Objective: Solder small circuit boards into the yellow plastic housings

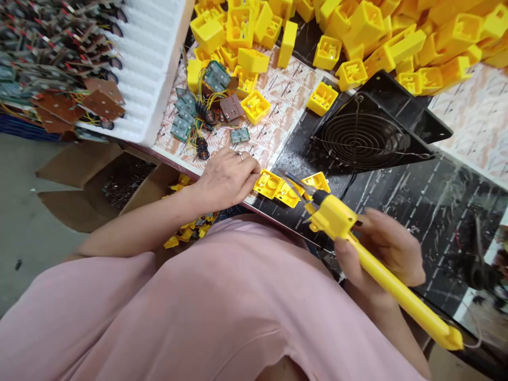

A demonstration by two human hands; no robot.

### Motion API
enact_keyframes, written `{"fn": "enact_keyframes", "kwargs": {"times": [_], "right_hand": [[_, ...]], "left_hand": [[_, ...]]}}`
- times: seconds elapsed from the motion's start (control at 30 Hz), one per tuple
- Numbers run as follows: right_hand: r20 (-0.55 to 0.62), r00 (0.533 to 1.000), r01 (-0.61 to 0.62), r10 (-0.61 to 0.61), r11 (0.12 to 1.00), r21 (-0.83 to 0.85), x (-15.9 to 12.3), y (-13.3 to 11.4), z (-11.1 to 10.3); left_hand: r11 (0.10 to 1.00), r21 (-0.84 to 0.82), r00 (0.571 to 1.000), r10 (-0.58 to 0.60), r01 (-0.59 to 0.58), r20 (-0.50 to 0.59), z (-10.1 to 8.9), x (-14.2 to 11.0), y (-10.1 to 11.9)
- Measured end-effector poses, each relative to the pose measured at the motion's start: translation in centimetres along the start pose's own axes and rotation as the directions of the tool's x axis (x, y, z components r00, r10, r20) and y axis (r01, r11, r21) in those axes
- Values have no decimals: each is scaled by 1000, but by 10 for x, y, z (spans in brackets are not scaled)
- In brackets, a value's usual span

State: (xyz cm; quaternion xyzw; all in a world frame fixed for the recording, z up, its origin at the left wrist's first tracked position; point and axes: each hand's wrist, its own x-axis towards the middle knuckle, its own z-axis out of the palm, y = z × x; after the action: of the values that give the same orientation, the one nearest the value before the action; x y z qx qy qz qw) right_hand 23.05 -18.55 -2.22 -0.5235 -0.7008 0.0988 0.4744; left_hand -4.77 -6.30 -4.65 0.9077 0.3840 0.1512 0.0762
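Tool (377,264) in right hand (397,248) | tip (297,182) points upper-left | long axis diagonal

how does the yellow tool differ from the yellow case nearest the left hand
The yellow tool is long and slim-handled; the yellow case is small, boxy and open-topped. The tool is held in the right hand, while the case lies on the bench top by the left hand. Both are yellow.
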Motion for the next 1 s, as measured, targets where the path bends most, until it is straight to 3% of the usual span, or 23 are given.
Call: {"fn": "enact_keyframes", "kwargs": {"times": [0.1,0.23,0.5,0.67,0.83,0.93,1.0], "right_hand": [[53,994,95,-94,995,-5,3,-10,2],[142,985,99,-98,995,2,9,-11,8],[152,947,281,-284,959,41,23,-6,18],[212,938,272,-275,961,44,23,-6,11],[187,950,245,-250,968,51,23,-4,9],[101,962,248,-255,966,71,20,-5,11],[34,985,166,-168,985,48,15,-4,10]], "left_hand": [[1000,19,1000,16,-16,6,0,2,1],[999,34,999,39,-39,-7,1,3,1],[995,66,996,80,-78,-28,2,4,-1],[996,62,997,68,-67,-25,1,5,-1],[996,48,998,70,-69,-9,2,6,0],[996,60,998,66,-65,-16,1,6,0],[998,15,998,58,-58,-17,-2,6,-2]]}}
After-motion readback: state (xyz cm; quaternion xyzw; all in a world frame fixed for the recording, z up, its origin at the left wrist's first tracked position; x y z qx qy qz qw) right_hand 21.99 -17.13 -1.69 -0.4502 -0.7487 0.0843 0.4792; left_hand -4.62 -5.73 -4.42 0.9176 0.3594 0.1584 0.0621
